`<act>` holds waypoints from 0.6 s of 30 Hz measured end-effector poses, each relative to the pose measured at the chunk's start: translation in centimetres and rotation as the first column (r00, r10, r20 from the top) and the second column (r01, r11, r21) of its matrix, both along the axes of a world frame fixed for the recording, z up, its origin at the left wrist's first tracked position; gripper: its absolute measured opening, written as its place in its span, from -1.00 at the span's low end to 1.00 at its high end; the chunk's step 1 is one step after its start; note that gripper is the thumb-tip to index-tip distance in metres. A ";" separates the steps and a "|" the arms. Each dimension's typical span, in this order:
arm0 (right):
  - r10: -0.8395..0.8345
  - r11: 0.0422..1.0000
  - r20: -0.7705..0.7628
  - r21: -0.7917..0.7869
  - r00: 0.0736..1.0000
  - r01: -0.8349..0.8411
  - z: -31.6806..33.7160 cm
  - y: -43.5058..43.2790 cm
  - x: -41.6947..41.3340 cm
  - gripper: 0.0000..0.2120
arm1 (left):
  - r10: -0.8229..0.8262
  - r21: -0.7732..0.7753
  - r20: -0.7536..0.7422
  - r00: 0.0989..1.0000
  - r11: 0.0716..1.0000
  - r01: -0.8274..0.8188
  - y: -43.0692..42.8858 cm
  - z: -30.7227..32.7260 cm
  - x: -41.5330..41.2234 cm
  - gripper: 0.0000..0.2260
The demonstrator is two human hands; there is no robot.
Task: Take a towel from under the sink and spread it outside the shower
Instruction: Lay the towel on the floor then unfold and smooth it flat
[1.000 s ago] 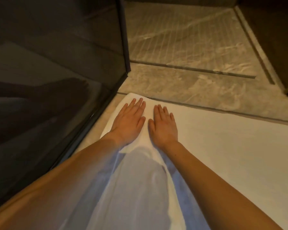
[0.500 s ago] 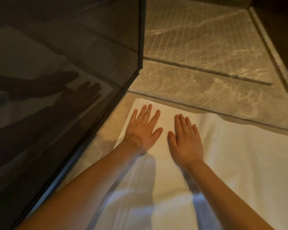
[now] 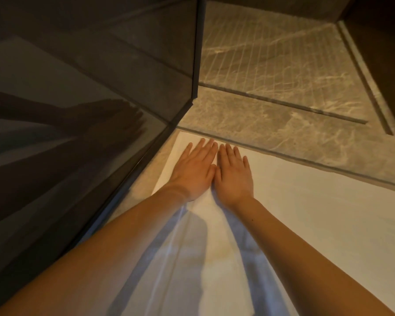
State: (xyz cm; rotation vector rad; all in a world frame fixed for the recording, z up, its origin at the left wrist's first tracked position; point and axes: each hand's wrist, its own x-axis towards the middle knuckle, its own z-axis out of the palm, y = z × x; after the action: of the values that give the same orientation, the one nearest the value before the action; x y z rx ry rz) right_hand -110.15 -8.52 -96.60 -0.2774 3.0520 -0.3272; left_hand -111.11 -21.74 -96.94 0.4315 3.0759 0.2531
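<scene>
Both hands lie flat and open, gripping nothing: the left hand [image 3: 195, 168] and the right hand [image 3: 234, 174] press palm-down, side by side with thumbs touching, on the white rectangular cloth towel [image 3: 317, 224]. That towel is spread on the pale stone bathroom floor [image 3: 146, 179] just outside the shower, its far edge running along the dark threshold strip [image 3: 306, 164] and its left corner close to the foot of the dark tinted glass shower panel [image 3: 89, 110]. The flat palms suggest smoothing rather than carrying: weight on the far left corner would pin it square against the threshold and push out folds, and a soft crease still rises between the wrists, running back toward the person. Placing the cloth tight to the sill makes sense, since that is where wet feet would first land. Beyond the strip lie the veined grey marble sill [image 3: 271, 124] and the ribbed marble shower floor [image 3: 271, 60], with a dark wall [image 3: 379, 53] at the right. Compared with half a second ago, the hands have closed together; then they sat apart with fingers splayed, and now the fingers are nearly joined and reach almost to the towel's far edge. The far edge, which earlier showed a small wave right of the hands, now reads straighter against the strip.
</scene>
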 end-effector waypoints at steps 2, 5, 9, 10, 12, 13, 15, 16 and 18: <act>0.023 1.000 0.019 0.004 1.000 -0.023 0.0 -0.6 -1.0 -0.46 | 0.002 0.035 0.016 1.000 0.999 -0.003 0.3 -0.2 -0.2 -0.51; 0.060 0.998 0.031 0.007 0.998 -0.060 -0.7 0.1 -1.3 -0.46 | -0.035 0.005 0.015 0.999 0.999 0.035 -1.5 -0.8 -0.9 -0.50; -0.001 1.000 0.011 0.017 1.000 0.000 -1.5 4.9 -0.7 -0.43 | -0.024 0.025 0.028 0.999 0.999 0.023 -3.3 -1.2 -1.1 -0.45; -0.050 0.998 0.005 0.034 0.999 0.050 -1.6 7.0 -0.2 -0.43 | -0.019 0.028 0.025 0.999 0.999 0.019 -3.4 -1.3 -1.1 -0.44; -0.164 0.984 -0.014 0.061 0.986 0.165 -1.6 11.6 1.2 -0.43 | -0.018 0.034 0.030 0.999 0.999 0.017 -3.5 -1.3 -0.9 -0.43; -0.213 0.975 -0.009 0.067 0.977 0.213 -1.5 13.6 2.0 -0.43 | -0.017 0.033 0.034 0.999 0.999 0.016 -3.5 -1.2 -0.8 -0.43; -0.256 0.964 0.023 0.077 0.966 0.254 -1.0 16.1 2.9 -0.43 | -0.010 0.023 0.057 0.998 1.000 0.009 -3.4 -1.0 -0.5 -0.43; -0.260 0.963 0.046 0.090 0.964 0.255 -0.7 16.4 2.9 -0.43 | 0.001 0.003 0.078 0.997 1.000 -0.001 -3.2 -0.6 -0.5 -0.43; -0.299 0.951 0.092 0.111 0.950 0.289 0.3 15.7 2.7 -0.43 | 0.038 -0.036 0.112 0.993 0.999 -0.034 -2.6 0.5 -0.2 -0.44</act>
State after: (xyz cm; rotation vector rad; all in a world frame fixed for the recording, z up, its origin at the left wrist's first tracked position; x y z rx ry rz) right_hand -107.43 7.16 -96.31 0.1986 2.9857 -0.1999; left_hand -111.36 -24.36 -96.47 0.3479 2.9753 0.2182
